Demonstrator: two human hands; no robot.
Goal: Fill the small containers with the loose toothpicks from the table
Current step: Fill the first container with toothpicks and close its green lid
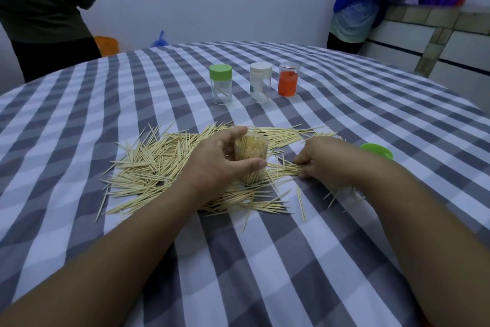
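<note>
A clear open container [250,153], packed with upright toothpicks, stands in the middle of a wide scatter of loose toothpicks [148,165]. My left hand [217,165] wraps around it, thumb in front and fingers behind. My right hand [324,161] lies palm down just to its right, fingertips pinching a few toothpicks on the cloth. A loose green lid [377,150] lies beside my right wrist. Further back stand three containers: one with a green lid [221,84], nearly empty, one with a white lid [260,82], and an upside-down one with an orange lid [288,79].
A grey and white checked cloth [265,260] covers the round table. One person in dark clothes [45,8] stands at the far left edge, another in blue [363,0] at the far right. A tiled counter [437,35] runs along the right.
</note>
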